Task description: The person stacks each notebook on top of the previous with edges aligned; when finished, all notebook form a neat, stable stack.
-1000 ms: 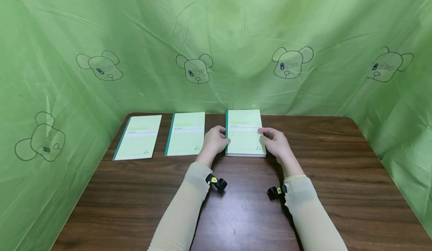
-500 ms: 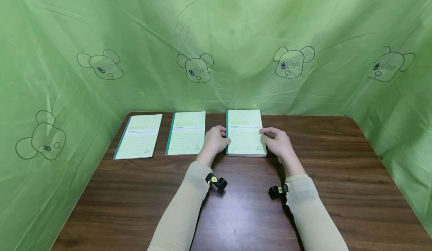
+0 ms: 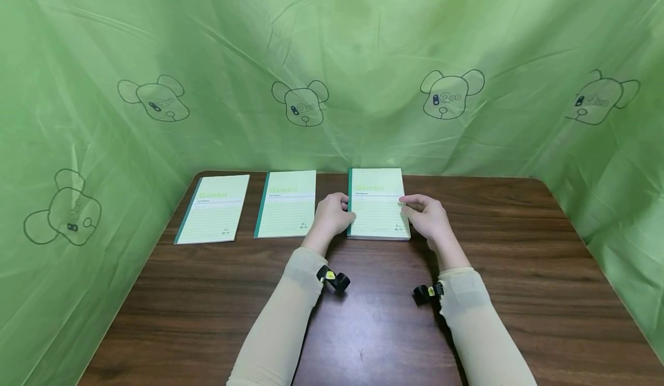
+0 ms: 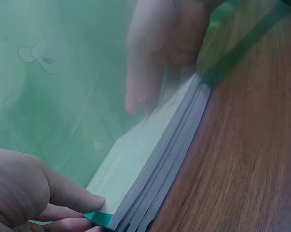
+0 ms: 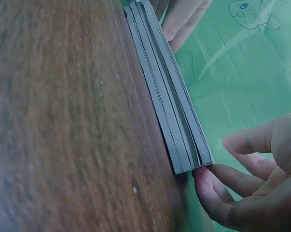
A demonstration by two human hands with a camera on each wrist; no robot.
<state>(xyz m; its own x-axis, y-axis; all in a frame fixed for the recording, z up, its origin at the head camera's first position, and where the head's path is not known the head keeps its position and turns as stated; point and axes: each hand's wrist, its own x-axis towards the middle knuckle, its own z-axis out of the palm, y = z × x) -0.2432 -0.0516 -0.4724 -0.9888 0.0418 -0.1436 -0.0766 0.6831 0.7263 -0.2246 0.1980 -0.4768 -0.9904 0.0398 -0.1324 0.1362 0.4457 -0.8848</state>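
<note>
In the head view both hands frame a stack of pale green notebooks (image 3: 376,204) with dark green spines, at the table's far edge. My left hand (image 3: 331,219) holds the spine side. In the left wrist view its thumb (image 4: 90,198) lies on the top cover by the spine, with fingers curled at the side below. My right hand (image 3: 427,219) is at the opposite long side. In the right wrist view its curled fingertips (image 5: 208,181) touch the stack's edge at the corner, while another finger stands above the cover. Several notebook layers (image 5: 172,106) show, with a thin gap below the top one.
Two more notebooks lie flat to the left, one at the far left (image 3: 212,210) and one in the middle (image 3: 285,204). The brown wooden table (image 3: 363,328) meets a green curtain (image 3: 363,40) behind and at both sides. A black camera is strapped to each wrist.
Both hands have stayed at the stack's sides with almost no movement. The whole view has shifted very slightly.
</note>
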